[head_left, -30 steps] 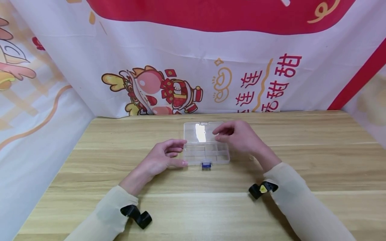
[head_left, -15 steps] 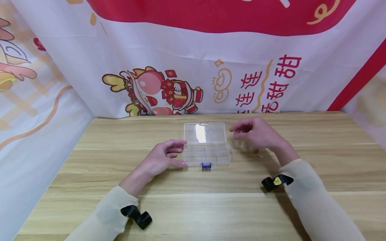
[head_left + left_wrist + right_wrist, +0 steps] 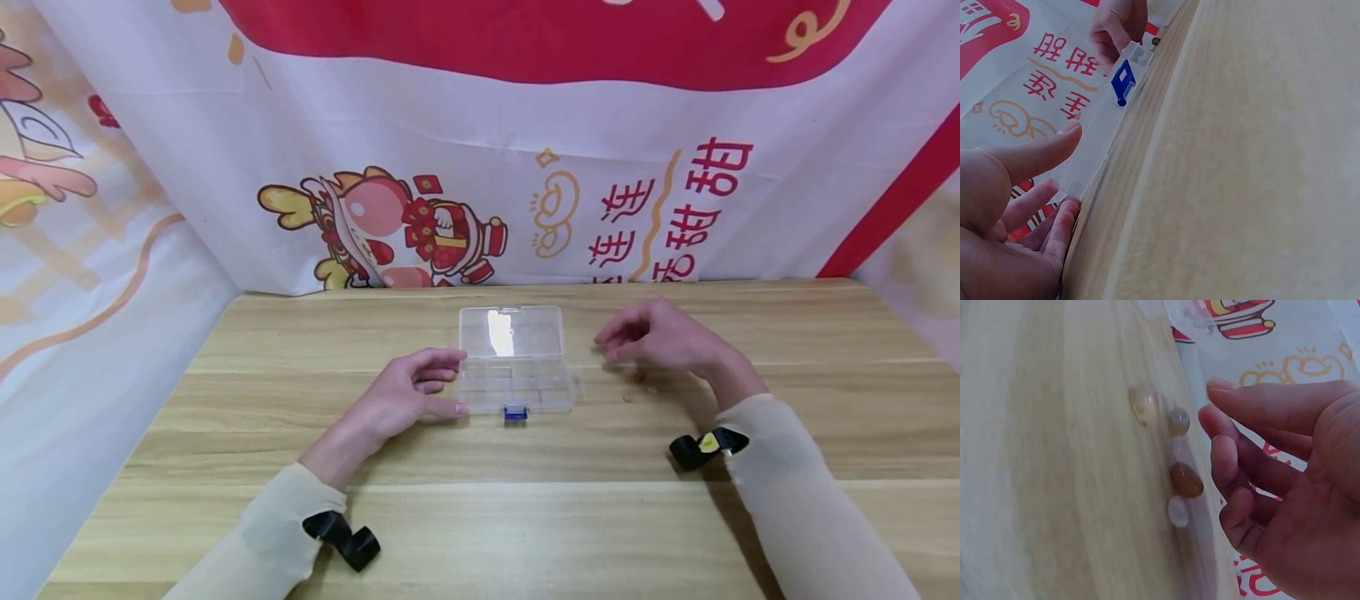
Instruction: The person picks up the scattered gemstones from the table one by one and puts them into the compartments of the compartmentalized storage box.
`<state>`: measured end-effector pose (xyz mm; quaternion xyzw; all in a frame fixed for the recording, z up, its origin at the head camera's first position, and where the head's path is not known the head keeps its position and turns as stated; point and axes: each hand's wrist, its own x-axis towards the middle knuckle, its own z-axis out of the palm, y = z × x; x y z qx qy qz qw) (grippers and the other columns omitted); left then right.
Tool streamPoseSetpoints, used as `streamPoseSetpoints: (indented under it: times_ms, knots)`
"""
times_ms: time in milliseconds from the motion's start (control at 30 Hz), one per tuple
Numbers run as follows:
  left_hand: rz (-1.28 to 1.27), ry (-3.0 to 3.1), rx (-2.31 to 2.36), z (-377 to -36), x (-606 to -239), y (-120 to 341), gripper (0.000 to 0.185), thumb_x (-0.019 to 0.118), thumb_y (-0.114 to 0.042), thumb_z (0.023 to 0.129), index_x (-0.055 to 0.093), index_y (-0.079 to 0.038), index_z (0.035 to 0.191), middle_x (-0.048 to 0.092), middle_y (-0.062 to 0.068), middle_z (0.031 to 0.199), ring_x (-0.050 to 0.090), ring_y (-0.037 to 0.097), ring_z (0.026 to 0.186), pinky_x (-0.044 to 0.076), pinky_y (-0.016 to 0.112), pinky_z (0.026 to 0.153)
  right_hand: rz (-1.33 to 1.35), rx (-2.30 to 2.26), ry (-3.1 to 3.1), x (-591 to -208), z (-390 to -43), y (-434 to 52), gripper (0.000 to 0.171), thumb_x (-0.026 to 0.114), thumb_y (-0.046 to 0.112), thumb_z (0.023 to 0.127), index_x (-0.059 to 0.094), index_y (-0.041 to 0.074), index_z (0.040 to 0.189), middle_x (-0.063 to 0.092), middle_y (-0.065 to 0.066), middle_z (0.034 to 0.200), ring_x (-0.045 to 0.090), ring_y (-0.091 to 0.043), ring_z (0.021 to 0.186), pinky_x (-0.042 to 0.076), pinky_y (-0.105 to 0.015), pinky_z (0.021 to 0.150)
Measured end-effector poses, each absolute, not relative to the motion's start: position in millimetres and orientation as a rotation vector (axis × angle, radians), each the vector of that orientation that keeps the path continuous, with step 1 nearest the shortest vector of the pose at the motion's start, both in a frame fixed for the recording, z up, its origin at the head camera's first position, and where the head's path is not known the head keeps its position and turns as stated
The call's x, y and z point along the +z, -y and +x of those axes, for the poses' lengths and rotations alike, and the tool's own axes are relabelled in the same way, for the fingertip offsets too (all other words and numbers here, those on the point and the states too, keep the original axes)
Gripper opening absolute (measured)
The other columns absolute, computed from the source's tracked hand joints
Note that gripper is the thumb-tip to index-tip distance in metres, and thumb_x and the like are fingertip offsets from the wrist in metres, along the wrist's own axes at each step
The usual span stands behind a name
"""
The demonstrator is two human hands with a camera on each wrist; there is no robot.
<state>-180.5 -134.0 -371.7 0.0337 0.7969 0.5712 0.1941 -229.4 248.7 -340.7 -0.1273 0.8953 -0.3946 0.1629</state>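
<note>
A clear plastic compartment box lies on the table with its lid tipped back; its blue latch faces me. My left hand rests at the box's left side, thumb by the front corner and fingertips by the rear one. Right of the box, my right hand hovers with loosely bent fingers, nothing showing between them. In the right wrist view, its fingertips are close to several small smooth stones: a brown one, a tan one, a greyish one and a clear whitish one.
The wood-grain table reaches back to a white and red printed cloth hanging behind it. Black wrist cameras sit on both sleeves.
My right hand has moved rightward from over the box lid to beside the stones, uncovering the lid's right part. The left hand has stayed at the box.
</note>
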Motion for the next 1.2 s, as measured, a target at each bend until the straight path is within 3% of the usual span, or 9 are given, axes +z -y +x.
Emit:
streamPoseSetpoints:
  times_ms: [1200]
  knots:
    - [0.077, -2.24, 1.586, -180, -369, 134, 0.07, 0.092, -0.011, 0.082, 0.063, -0.024, 0.145, 0.061, 0.003, 0.147, 0.057, 0.025, 0.138, 0.044, 0.046, 0.124, -0.289, -0.979, -2.55, -344, -229, -245, 0.017, 0.081, 0.012, 0.093, 0.078, 0.009, 0.11, 0.071, -0.009, 0.098, 0.06, -0.024, 0.087, 0.054, -0.031, 0.076]
